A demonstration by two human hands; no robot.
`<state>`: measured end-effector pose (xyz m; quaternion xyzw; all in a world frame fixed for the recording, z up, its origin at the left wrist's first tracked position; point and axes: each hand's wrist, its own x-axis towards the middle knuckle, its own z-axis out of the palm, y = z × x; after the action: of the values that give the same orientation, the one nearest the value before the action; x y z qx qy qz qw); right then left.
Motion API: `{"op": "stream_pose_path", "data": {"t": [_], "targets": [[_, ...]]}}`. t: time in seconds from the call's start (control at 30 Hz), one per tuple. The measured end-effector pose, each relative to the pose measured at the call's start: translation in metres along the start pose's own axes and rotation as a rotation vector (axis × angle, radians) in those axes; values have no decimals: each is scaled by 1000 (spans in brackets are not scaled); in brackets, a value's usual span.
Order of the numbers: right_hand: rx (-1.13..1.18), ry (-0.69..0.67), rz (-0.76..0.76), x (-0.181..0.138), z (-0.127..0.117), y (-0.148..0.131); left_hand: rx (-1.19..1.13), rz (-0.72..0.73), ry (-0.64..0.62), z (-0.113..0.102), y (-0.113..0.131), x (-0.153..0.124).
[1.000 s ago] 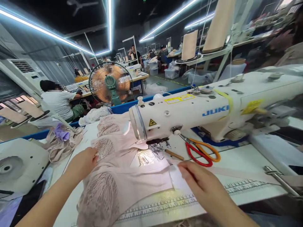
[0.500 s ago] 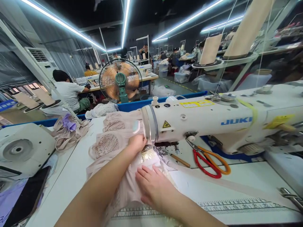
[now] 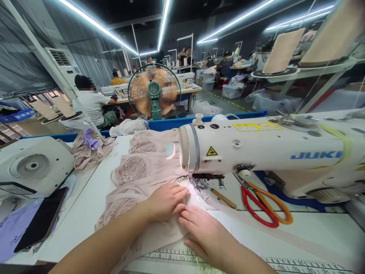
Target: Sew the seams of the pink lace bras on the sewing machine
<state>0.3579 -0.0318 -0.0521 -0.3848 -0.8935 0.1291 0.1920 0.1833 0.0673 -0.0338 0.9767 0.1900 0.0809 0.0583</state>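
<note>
Pressing a pale garment [image 3: 132, 196] onto the desk [image 3: 80, 207] beneath the sewing machine's head [image 3: 222, 146], left hand [image 3: 167, 201] and right hand [image 3: 209, 236] keep fingers outspread, apparently unclenched. Stitching seems partway: much pale band [image 3: 285, 236] lies loose, probably awaiting attachment.

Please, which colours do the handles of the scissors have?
A red handle and an orange handle, seen in the head view.
</note>
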Motion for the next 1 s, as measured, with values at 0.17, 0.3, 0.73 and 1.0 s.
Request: {"op": "stream_pose_path", "data": {"t": [0.17, 0.3, 0.73, 1.0], "targets": [[-345, 205, -35, -39, 8, 3, 111, -40, -4, 10, -1, 8], [-482, 281, -12, -50, 11, 8, 161, -109, 14, 12, 3, 13], [-544, 311, 18, -47, 12, 6, 170, -143, -35, 8, -2, 21], [-505, 340, 7, -47, 13, 9, 192, -118, -49, 5, -3, 21]]}}
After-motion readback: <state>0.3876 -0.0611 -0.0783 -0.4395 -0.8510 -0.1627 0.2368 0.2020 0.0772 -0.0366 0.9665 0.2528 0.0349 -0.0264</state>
